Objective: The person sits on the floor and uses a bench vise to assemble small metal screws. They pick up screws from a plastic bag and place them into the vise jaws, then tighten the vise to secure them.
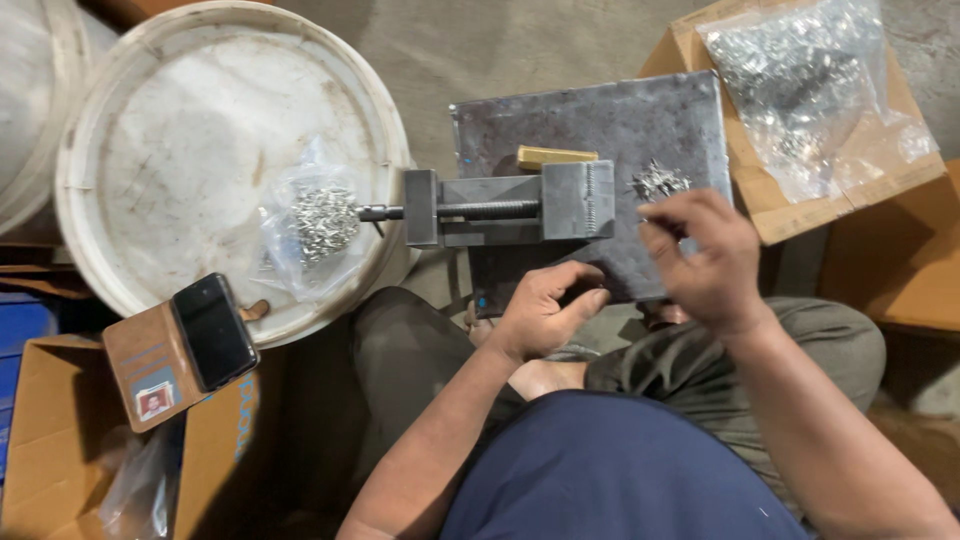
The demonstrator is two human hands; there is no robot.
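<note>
Small metal parts [660, 182] heaped at steel plate [600, 125] right edge, within your reach | your right hand [705, 255] pinches one, too small to identify | left hand [545, 310] loosely curled, empty, near edge beside vise [510, 205], steadying.

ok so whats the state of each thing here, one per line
vise: jaws look shut, lying on the plate
plate: flat, loose metal bits on it
phone: screen dark
small bag: on the lid, holds metal bits
big bag: on a box
left hand: curled at plate edge
right hand: pinching, contents hidden
</note>
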